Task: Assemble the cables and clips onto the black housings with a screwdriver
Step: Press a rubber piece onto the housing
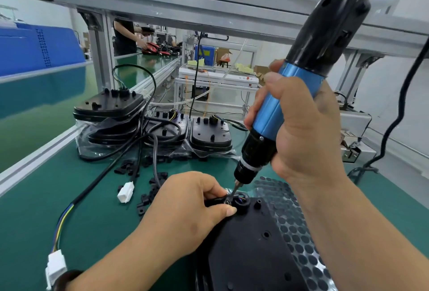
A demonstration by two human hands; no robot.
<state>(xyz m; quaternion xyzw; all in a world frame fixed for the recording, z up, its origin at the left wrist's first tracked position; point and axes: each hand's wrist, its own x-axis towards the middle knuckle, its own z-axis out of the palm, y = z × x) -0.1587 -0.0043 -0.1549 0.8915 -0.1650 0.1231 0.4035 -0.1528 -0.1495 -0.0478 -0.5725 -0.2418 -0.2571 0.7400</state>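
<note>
A black housing (250, 251) lies at the front of the green mat, its round cable port at the far end. My left hand (185, 211) pinches a small black clip (218, 200) against that port, thumb and forefinger closed on it. My right hand (301, 132) grips a blue and black electric screwdriver (290, 95), tilted, with its bit touching the clip. A black cable with coloured wires and a white connector (55, 267) trails to the left.
Several black housings (209, 135) with cables stand stacked at the back of the mat. Loose black clips (148, 197) and a second white connector (125, 192) lie between. A sheet of black round pads (292, 221) sits under the housing. An aluminium frame (162, 0) spans overhead.
</note>
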